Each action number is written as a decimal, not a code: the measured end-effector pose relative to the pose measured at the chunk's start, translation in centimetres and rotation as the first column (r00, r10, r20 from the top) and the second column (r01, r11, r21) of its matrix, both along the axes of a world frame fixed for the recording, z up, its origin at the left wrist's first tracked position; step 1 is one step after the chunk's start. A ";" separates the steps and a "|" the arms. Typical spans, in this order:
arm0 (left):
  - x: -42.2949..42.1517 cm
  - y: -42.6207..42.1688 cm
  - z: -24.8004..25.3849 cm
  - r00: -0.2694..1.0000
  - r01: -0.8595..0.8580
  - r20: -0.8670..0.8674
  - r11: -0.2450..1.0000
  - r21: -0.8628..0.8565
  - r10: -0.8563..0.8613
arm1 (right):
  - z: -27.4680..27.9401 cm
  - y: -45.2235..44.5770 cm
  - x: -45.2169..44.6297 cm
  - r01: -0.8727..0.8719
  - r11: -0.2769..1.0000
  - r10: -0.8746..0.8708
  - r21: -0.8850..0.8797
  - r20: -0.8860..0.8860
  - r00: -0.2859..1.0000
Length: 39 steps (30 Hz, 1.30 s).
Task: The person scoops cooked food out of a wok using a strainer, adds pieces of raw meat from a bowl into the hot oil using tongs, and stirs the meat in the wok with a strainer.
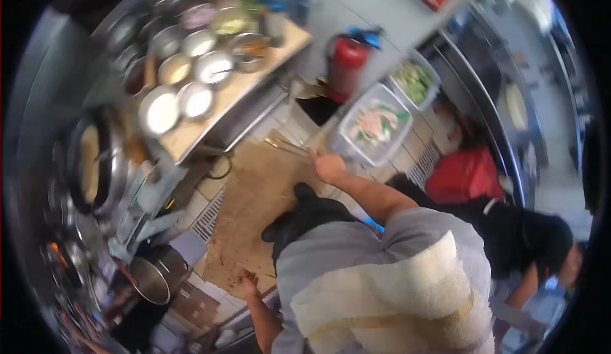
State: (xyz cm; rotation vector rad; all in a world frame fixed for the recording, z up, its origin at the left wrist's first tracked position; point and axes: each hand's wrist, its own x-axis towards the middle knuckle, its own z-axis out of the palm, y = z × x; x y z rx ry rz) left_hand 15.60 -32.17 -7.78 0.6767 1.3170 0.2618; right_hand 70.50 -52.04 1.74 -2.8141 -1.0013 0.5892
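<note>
My right hand (329, 167) is closed around the handle end of metal tongs (286, 146), which stick out over a brown floor mat (238, 227). Near that hand is a clear plastic container (339, 139) of pale pinkish food with green pieces. Beside it sits another container (438, 90) filled with chopped green vegetables. Low on the left, my left hand (249, 284) hangs over the mat's lower edge. Its fingers look loosely apart, though blurred, and I see nothing in them. A cream towel (388, 284) lies across my grey clothing.
Several metal bowls (159, 110) of ingredients crowd a wooden-topped counter (184, 139). A red fire extinguisher (350, 61) stands behind the containers. Left are a wok (92, 163) and a deep pot (153, 274). A co-worker in black (531, 233) is at right, near a red object (464, 176).
</note>
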 end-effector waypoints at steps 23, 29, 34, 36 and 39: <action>10.3 -0.5 3.4 0.706 0.619 -0.602 0.737 0.272 -0.372 | -7.5 -27.7 4.1 0.701 0.710 -0.700 0.074 0.183 0.690; 4.1 -4.1 3.7 0.904 0.210 -0.415 0.953 0.219 -0.104 | -7.3 -29.2 2.0 0.649 0.758 -0.622 0.066 0.374 0.688; -8.0 -9.9 -6.6 0.914 0.365 -0.317 0.856 0.365 -0.254 | -2.6 -22.1 1.8 0.579 0.814 -0.568 0.048 0.272 0.777; -9.3 -11.1 -5.7 0.893 0.423 -0.343 0.803 0.420 -0.292 | 1.3 -17.3 -0.1 0.489 0.862 -0.507 0.132 0.234 0.830; -11.2 -11.1 -6.0 0.798 0.582 -0.456 0.701 0.412 -0.395 | 4.9 -11.0 -2.8 0.151 0.962 -0.194 0.227 0.177 0.965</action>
